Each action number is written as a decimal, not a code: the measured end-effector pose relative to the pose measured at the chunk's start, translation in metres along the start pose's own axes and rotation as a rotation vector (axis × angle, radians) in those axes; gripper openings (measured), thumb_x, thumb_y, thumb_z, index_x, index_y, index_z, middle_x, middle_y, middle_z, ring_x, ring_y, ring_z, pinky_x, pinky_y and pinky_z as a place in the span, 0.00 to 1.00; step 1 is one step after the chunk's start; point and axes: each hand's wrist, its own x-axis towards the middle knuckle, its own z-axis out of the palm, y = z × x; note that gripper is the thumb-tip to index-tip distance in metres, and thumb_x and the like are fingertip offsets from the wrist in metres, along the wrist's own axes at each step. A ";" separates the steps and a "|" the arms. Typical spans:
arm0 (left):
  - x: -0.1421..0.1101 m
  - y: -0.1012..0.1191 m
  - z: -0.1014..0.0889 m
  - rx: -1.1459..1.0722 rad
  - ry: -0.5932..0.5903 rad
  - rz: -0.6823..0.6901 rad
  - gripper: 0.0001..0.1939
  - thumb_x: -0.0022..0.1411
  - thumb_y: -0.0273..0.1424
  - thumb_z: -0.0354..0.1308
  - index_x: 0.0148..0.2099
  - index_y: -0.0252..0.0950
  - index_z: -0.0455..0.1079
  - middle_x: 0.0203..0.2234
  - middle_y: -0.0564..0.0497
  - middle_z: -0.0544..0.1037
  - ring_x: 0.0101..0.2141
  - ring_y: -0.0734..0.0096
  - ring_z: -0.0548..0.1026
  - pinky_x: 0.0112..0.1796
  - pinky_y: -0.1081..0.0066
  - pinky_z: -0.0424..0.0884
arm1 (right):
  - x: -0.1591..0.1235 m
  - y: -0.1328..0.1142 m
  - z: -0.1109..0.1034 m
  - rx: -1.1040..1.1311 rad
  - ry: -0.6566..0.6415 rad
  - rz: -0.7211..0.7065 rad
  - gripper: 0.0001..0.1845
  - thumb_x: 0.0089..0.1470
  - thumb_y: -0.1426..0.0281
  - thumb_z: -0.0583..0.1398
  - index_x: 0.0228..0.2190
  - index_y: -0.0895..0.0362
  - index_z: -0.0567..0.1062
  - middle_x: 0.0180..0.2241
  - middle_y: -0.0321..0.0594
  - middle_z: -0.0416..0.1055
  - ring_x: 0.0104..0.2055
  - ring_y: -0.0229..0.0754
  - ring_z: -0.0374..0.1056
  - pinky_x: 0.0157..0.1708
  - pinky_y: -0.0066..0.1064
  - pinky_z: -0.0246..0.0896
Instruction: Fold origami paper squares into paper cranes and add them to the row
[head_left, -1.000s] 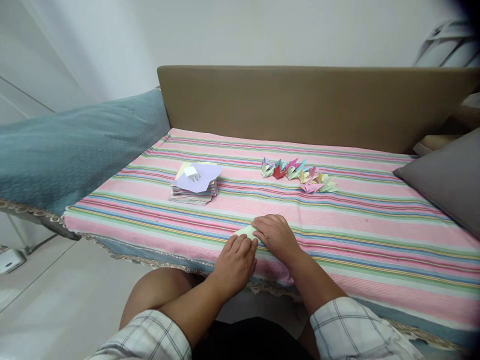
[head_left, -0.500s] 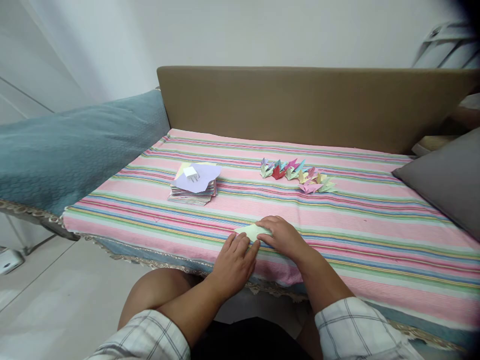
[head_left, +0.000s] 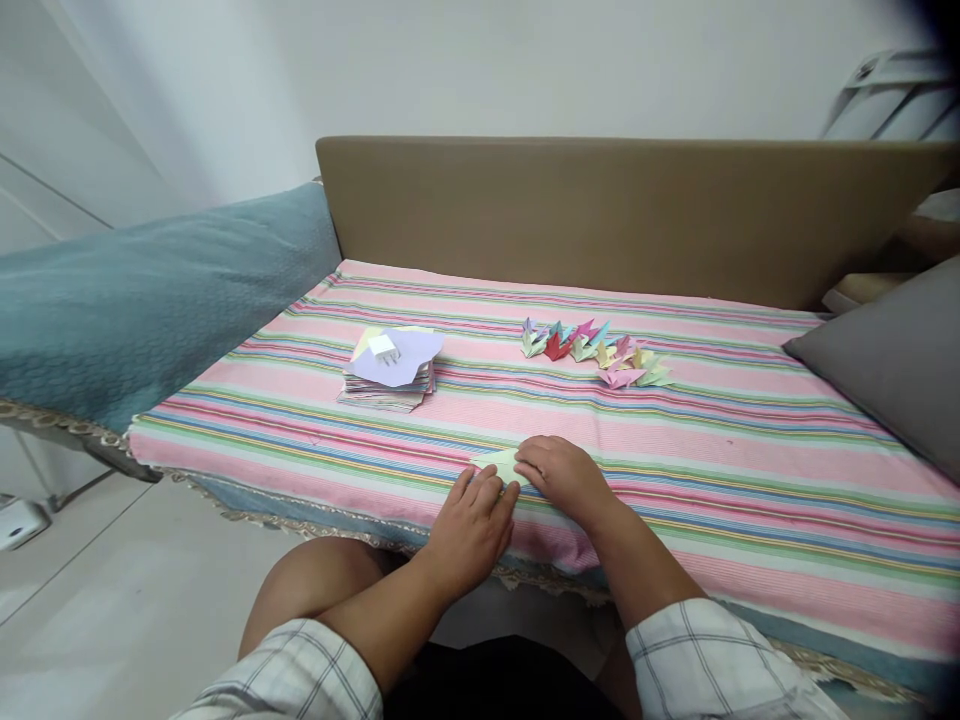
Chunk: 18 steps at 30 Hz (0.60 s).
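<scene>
With fingers [head_left: 486, 488] of the left hand [head_left: 466, 540] stretched out and slightly apart, pressing on the near left part of a folded piece of pale green paper [head_left: 501, 459]. With the right hand [head_left: 566, 482], meeting it from the other side and curling the fingers close together over the right end. Cannot tell whether pinching it or only pressing it down. Holding the paper low against a pink striped cover [head_left: 712, 440], toward the front edge, between both hands and partly hidden by them. Facing, beyond the left hand, a stack of paper [head_left: 386, 397], topped by a lavender sheet [head_left: 421, 350] with a white plug adapter [head_left: 383, 347] lying on it. Facing, farther right, a cluster of pointed origami figures [head_left: 583, 348] in several colours, well apart from the stack. Behind everything, a brown backrest [head_left: 585, 215]; at far right, a grey cushion [head_left: 892, 365].
</scene>
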 end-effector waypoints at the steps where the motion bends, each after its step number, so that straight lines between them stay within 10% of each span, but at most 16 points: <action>1: 0.000 0.000 0.000 -0.002 -0.006 0.000 0.21 0.62 0.29 0.48 0.57 0.35 0.59 0.43 0.43 0.69 0.55 0.56 0.61 0.56 0.53 0.54 | -0.001 0.000 0.000 -0.009 0.004 -0.014 0.08 0.58 0.69 0.55 0.32 0.56 0.74 0.35 0.40 0.73 0.38 0.41 0.67 0.40 0.32 0.59; 18: 0.002 -0.002 -0.005 -0.082 -0.029 -0.073 0.24 0.57 0.31 0.53 0.57 0.39 0.60 0.45 0.43 0.68 0.56 0.55 0.59 0.55 0.50 0.53 | -0.012 -0.007 0.003 -0.014 0.080 -0.033 0.11 0.56 0.73 0.55 0.39 0.54 0.75 0.48 0.41 0.70 0.47 0.46 0.62 0.45 0.41 0.60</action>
